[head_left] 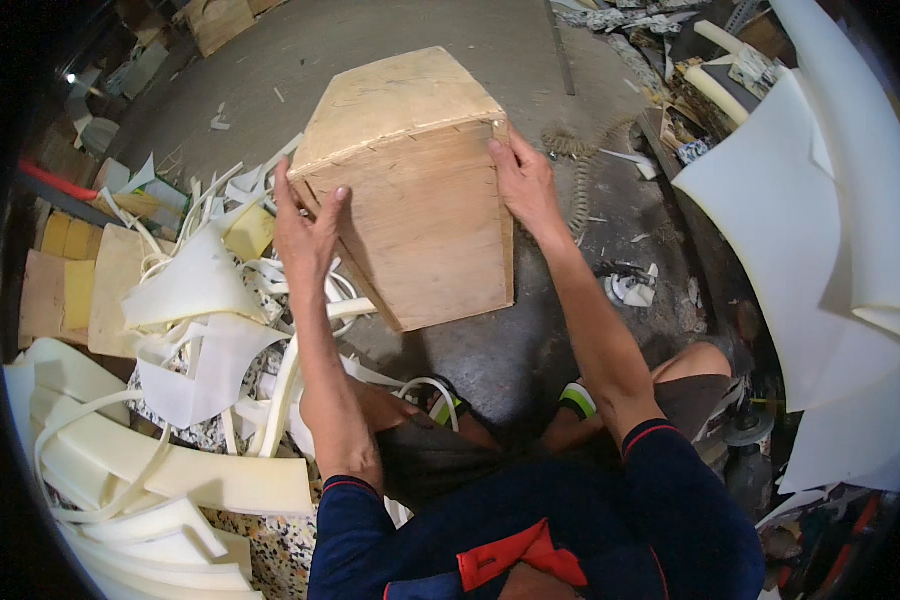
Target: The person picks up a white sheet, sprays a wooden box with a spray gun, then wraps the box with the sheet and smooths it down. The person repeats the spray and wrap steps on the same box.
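A plywood frame [430, 220] with a tapering panel and a second, angled panel [395, 100] hangs before me, held between both hands. Along the seam where the panels meet runs a row of staples or small nails. My left hand [305, 225] grips its left edge, thumb on the near face and fingers at the side. At the upper right corner my right hand [525, 180] is closed on the edge, its fingertips partly hidden behind the wood. The underside of the frame is out of sight.
Foam offcuts and strips [205, 290] heap up on my left, above speckled foam [265, 545]. Large white foam sheets [770, 180] lean on the right. A coiled air hose [580, 190] lies on the grey floor [480, 365] beyond my right arm.
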